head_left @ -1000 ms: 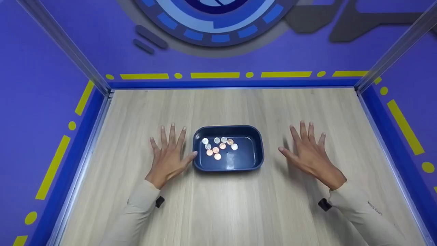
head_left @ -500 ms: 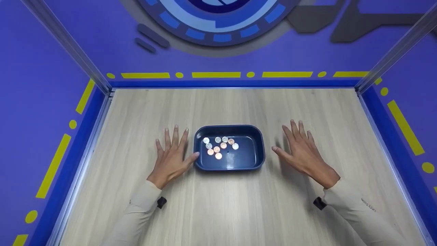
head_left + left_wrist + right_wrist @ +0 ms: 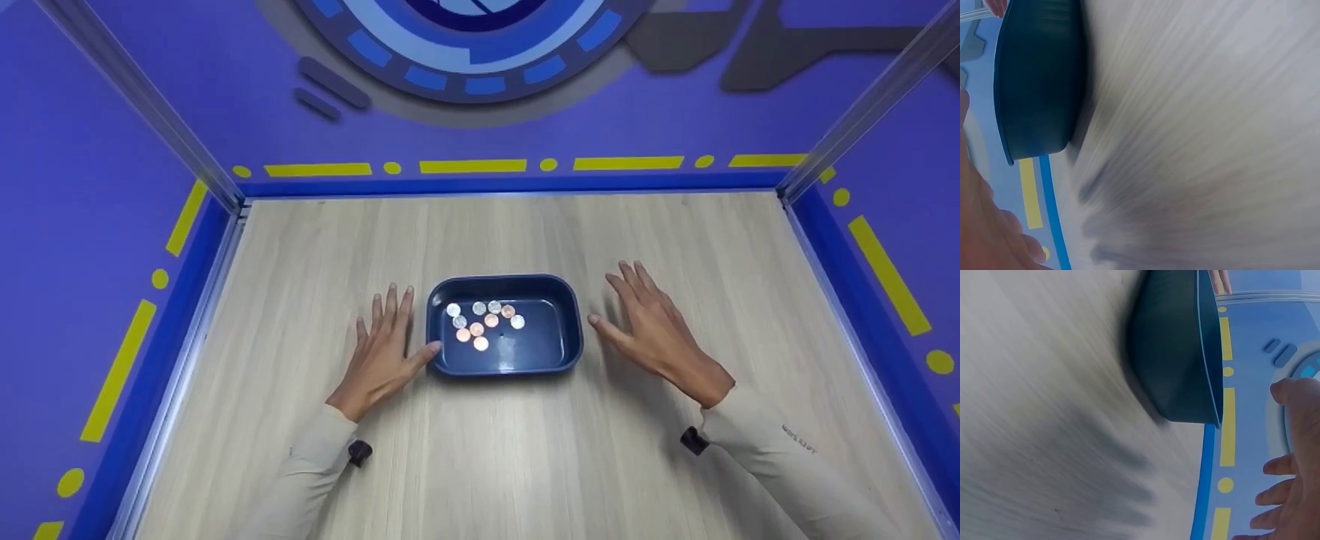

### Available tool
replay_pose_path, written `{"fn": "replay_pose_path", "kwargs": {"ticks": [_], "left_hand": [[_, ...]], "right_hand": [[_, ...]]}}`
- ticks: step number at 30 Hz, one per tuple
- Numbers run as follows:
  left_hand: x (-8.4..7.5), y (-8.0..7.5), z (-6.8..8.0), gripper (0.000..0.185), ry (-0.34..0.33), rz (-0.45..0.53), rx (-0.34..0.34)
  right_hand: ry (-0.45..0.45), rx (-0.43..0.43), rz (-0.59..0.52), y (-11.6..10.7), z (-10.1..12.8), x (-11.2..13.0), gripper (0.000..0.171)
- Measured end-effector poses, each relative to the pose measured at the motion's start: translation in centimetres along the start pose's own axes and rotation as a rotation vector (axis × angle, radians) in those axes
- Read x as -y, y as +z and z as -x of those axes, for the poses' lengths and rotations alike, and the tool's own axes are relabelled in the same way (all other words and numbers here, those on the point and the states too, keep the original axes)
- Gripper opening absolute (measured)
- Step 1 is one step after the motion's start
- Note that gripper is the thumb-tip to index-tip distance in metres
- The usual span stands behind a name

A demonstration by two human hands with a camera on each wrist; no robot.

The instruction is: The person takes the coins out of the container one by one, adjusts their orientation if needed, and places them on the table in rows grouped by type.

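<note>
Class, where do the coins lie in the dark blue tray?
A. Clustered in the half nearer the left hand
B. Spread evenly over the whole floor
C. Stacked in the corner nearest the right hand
A: the coins cluster in the tray's left half, nearer the left hand.

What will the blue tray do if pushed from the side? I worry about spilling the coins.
The tray looks low, wide and rigid, so it should slide on the smooth wooden table rather than tip. The loose coins would probably skid on its glossy floor, though the raised walls likely contain them.
</note>
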State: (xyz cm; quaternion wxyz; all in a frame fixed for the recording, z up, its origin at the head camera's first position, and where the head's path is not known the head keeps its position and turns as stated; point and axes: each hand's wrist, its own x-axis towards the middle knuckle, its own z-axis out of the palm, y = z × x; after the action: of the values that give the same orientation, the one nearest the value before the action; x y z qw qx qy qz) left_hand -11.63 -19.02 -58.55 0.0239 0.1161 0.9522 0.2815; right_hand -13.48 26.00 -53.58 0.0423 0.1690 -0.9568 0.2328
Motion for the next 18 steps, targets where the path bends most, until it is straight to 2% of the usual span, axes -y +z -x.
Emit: {"fn": "replay_pose_path", "kwargs": {"ticks": [10, 15, 18], "left_hand": [[-0.1, 1.0, 0.4, 0.12, 0.043, 0.14, -0.03], [0.1, 1.6, 0.8, 0.122, 0.051, 0.213, -0.018], [0.0, 2.0, 0.8, 0.122, 0.051, 0.268, -0.003]], "right_hand": [[-0.106, -0.095, -0.039, 1.0, -0.6, 0.6, 0.071], [-0.18, -0.172, -0.082, 1.6, -1.1, 1.3, 0.062], [-0.198, -0.179, -0.099, 1.9, -1.3, 1.6, 0.059]]}}
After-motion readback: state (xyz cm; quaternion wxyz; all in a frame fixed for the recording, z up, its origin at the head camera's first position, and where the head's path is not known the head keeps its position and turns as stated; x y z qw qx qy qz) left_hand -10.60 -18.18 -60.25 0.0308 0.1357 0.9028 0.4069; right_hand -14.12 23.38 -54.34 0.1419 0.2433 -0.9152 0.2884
